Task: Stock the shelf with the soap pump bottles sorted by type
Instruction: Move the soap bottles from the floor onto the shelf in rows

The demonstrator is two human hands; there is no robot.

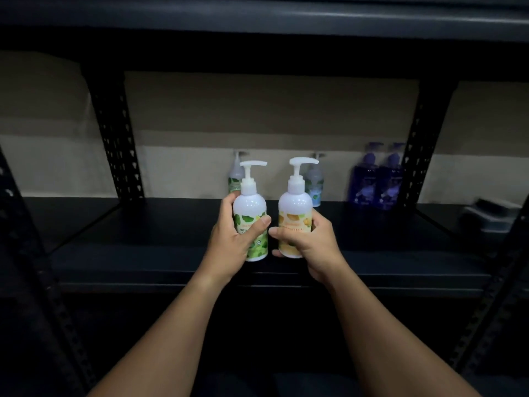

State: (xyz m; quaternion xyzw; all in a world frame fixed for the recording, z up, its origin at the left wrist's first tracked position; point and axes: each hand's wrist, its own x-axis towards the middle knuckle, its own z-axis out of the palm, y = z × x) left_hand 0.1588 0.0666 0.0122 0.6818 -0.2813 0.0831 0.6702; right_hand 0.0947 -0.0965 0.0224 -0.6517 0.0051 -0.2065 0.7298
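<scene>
Bottles stay upright over the black metal shelf's (143, 253) front edge: our left hand (229, 242) grips the white green-leaf-labelled pump bottle (252, 213), our right hand (312, 242) the white yellow-fruit-labelled pump bottle (294, 213). We hold them apart, likely to sort each by type.

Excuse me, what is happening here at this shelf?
A person holds two white pump bottles over the dark shelf: the left hand grips the green-label bottle, the right hand the yellow-label bottle. At the back stand another green-label bottle, a blue-label bottle and two purple bottles.
</scene>
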